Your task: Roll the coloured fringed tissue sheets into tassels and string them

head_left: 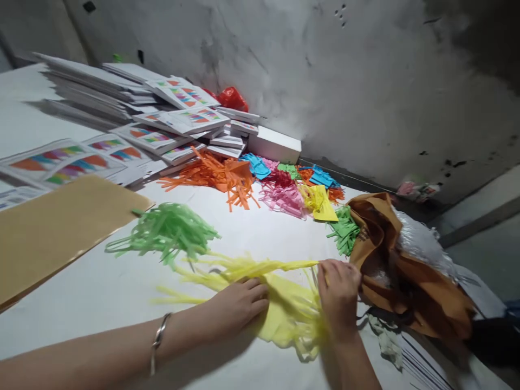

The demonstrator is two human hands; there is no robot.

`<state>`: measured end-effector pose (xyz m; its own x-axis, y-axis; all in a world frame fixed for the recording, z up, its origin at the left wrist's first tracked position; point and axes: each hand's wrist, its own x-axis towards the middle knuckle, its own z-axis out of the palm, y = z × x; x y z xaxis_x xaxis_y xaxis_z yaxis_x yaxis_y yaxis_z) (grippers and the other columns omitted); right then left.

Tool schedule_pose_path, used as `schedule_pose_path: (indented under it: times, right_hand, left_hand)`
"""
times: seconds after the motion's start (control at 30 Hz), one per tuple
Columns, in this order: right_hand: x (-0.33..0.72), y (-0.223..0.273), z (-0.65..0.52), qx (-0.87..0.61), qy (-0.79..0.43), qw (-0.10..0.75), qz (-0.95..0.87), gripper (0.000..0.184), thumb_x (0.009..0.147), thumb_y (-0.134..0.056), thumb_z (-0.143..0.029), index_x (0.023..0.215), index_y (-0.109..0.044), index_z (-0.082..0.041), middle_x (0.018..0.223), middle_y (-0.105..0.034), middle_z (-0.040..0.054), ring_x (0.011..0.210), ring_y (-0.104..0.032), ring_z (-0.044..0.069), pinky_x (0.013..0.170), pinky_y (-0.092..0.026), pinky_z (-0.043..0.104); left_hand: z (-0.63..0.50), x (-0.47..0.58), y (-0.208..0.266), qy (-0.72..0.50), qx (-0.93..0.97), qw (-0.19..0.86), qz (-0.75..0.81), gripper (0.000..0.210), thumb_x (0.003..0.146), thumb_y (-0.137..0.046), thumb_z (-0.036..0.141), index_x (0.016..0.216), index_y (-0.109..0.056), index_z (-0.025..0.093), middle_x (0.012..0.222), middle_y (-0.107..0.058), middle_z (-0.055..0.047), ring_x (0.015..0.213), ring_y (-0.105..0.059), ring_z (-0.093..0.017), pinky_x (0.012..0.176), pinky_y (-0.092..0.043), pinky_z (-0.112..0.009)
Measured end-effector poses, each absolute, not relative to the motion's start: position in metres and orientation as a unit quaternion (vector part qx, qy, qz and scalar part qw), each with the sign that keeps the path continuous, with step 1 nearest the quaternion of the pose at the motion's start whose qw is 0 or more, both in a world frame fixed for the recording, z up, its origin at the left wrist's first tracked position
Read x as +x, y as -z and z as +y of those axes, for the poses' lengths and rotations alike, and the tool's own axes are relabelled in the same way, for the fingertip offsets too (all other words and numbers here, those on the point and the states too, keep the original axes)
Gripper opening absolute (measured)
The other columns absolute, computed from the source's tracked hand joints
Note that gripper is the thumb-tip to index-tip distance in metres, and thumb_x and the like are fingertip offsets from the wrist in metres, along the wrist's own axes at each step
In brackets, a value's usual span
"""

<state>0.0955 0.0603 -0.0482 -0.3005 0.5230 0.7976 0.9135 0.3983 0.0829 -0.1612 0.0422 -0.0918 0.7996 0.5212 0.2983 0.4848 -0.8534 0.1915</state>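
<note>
A fringed sheet of yellow tissue paper (pixel 280 303) lies on the white tabletop, its loose strips spread to the left and lower right. Along its upper edge runs a twisted length of the same paper. My left hand (pixel 241 306), with a bracelet on the wrist, rests on the sheet, fingers curled and closed over the twisted part. At the twist's right end, my right hand (pixel 339 290) pinches it, the fingers closed. Just beyond the left hand sits a bunch of green tissue fringe (pixel 170 230).
Orange fringe (pixel 219 176), pink fringe (pixel 284 200) and a yellow tassel (pixel 320 203) lie farther back. Stacked printed packs (pixel 162 127) stand at the left rear, above a brown cardboard sheet (pixel 52 233). A brown bag (pixel 377 233) with clear plastic is at the right, before a grey wall.
</note>
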Motion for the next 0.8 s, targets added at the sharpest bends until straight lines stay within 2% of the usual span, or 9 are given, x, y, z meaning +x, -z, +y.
schedule_pose_path:
  times: [0.17, 0.23, 0.27, 0.37, 0.43, 0.53, 0.6, 0.7, 0.8]
  right_hand:
    - [0.212, -0.002, 0.026, -0.553, 0.451, 0.387, -0.584, 0.006, 0.096, -0.062, -0.017, 0.092, -0.065, -0.014, 0.087, -0.072, 0.0126, 0.082, -0.066, 0.024, 0.083, -0.046, 0.039]
    - [0.239, -0.018, -0.002, -0.554, 0.516, 0.363, -0.543, 0.002, 0.092, -0.067, -0.015, 0.094, -0.067, -0.015, 0.088, -0.073, 0.0115, 0.081, -0.066, 0.024, 0.083, -0.048, 0.039]
    - [0.244, -0.024, -0.016, -0.541, 0.532, 0.338, -0.557, 0.006, 0.091, -0.07, -0.015, 0.096, -0.068, -0.015, 0.089, -0.073, 0.0112, 0.081, -0.067, 0.023, 0.085, -0.049, 0.04]
    - [0.226, -0.033, -0.049, -0.455, 0.482, 0.269, -0.699, 0.008, 0.095, -0.065, -0.016, 0.102, -0.069, -0.015, 0.093, -0.073, 0.0101, 0.085, -0.068, 0.02, 0.093, -0.048, 0.042]
    - [0.199, -0.032, -0.058, -0.407, 0.419, 0.254, -0.771, 0.021, 0.102, -0.051, -0.011, 0.103, -0.071, -0.014, 0.093, -0.075, 0.0088, 0.092, -0.07, 0.018, 0.099, -0.045, 0.041]
    - [0.167, -0.025, -0.058, -0.364, 0.394, 0.316, -0.783, 0.032, 0.103, -0.041, -0.007, 0.102, -0.072, -0.011, 0.091, -0.076, 0.0092, 0.096, -0.071, 0.017, 0.101, -0.043, 0.042]
    - [0.16, -0.02, -0.054, -0.361, 0.384, 0.362, -0.769, 0.027, 0.102, -0.046, -0.008, 0.104, -0.072, -0.01, 0.091, -0.076, 0.0088, 0.095, -0.072, 0.018, 0.1, -0.044, 0.042]
    - [0.166, -0.012, -0.051, -0.384, 0.347, 0.39, -0.761, 0.017, 0.095, -0.059, -0.013, 0.108, -0.07, -0.015, 0.09, -0.076, 0.0057, 0.088, -0.073, 0.018, 0.095, -0.048, 0.041]
    - [0.166, 0.001, -0.05, -0.408, 0.266, 0.474, -0.734, 0.019, 0.091, -0.063, -0.012, 0.107, -0.067, -0.021, 0.087, -0.074, 0.0033, 0.08, -0.072, 0.018, 0.086, -0.054, 0.039]
  left_hand:
    - [0.046, -0.162, 0.097, -0.188, 0.93, 0.102, 0.299, 0.02, 0.093, -0.05, 0.007, 0.092, -0.064, 0.021, 0.1, -0.068, -0.007, 0.088, -0.059, -0.022, 0.078, -0.045, -0.031]
    - [0.049, -0.161, 0.088, -0.206, 0.93, 0.124, 0.279, 0.023, 0.09, -0.048, 0.005, 0.086, -0.064, 0.021, 0.096, -0.069, -0.007, 0.084, -0.06, -0.021, 0.076, -0.046, -0.03]
    - [0.05, -0.159, 0.079, -0.226, 0.927, 0.138, 0.266, 0.024, 0.09, -0.047, 0.005, 0.085, -0.065, 0.021, 0.093, -0.069, -0.006, 0.082, -0.061, -0.02, 0.075, -0.047, -0.029]
    - [0.05, -0.143, 0.035, -0.317, 0.893, 0.208, 0.242, 0.025, 0.096, -0.045, 0.01, 0.096, -0.068, 0.021, 0.096, -0.069, -0.006, 0.085, -0.064, -0.017, 0.076, -0.049, -0.024]
    - [0.047, -0.121, -0.002, -0.366, 0.86, 0.276, 0.226, 0.025, 0.1, -0.046, 0.015, 0.107, -0.069, 0.022, 0.102, -0.07, -0.006, 0.092, -0.065, -0.016, 0.08, -0.049, -0.022]
    - [0.039, -0.078, -0.046, -0.313, 0.832, 0.41, 0.205, 0.025, 0.099, -0.052, 0.026, 0.109, -0.074, 0.022, 0.103, -0.072, -0.006, 0.09, -0.064, -0.016, 0.08, -0.049, -0.024]
    - [0.035, -0.05, -0.056, -0.232, 0.781, 0.54, 0.211, 0.024, 0.092, -0.063, 0.037, 0.1, -0.076, 0.018, 0.09, -0.072, -0.004, 0.077, -0.06, -0.015, 0.071, -0.046, -0.023]
    - [0.034, -0.021, -0.046, -0.155, 0.629, 0.726, 0.231, 0.038, 0.069, -0.084, 0.048, 0.081, -0.073, 0.014, 0.073, -0.068, -0.001, 0.061, -0.048, -0.01, 0.055, -0.035, -0.02]
    - [0.034, -0.007, -0.028, -0.168, 0.529, 0.795, 0.246, 0.044, 0.052, -0.095, 0.045, 0.071, -0.069, 0.013, 0.063, -0.062, 0.002, 0.054, -0.043, -0.008, 0.049, -0.029, -0.02]
